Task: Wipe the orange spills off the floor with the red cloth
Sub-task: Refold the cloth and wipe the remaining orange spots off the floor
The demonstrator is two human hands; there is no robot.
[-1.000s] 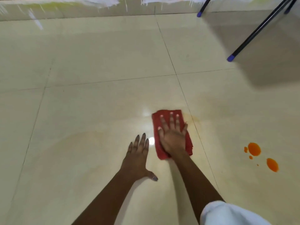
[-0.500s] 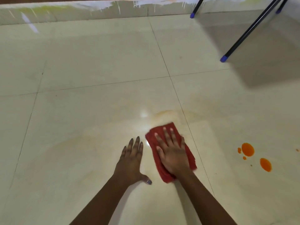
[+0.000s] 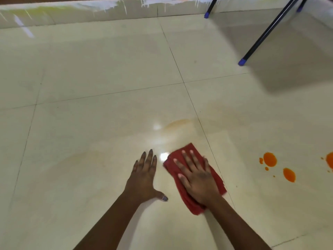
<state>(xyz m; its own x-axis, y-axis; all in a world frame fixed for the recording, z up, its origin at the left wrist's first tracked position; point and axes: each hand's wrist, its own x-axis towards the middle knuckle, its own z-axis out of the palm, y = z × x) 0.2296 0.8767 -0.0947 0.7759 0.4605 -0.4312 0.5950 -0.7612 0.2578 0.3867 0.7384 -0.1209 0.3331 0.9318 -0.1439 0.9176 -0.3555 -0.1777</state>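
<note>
Fingers (image 3: 187, 159) of the right hand (image 3: 200, 179) lay spread flat, pressing the red cloth (image 3: 180, 157) onto the floor (image 3: 90, 73) at lower centre; its middle was hidden beneath the palm. Just beside it, the left hand (image 3: 144, 177) rested released and splayed. Orange spills (image 3: 269, 159) sat at right, one cut off by the edge. Glossy cream tiles reached black chair legs (image 3: 266, 33) at upper right.

both arms reach forward and down, bare to above the wrists. the left hand (image 3: 144, 179) lies flat, palm down, fingers (image 3: 149, 159) together and straight, thumb splayed out to the side. the right hand (image 3: 198, 179) lies just beside it, also flat, palm down, fingers slightly spread.
</note>
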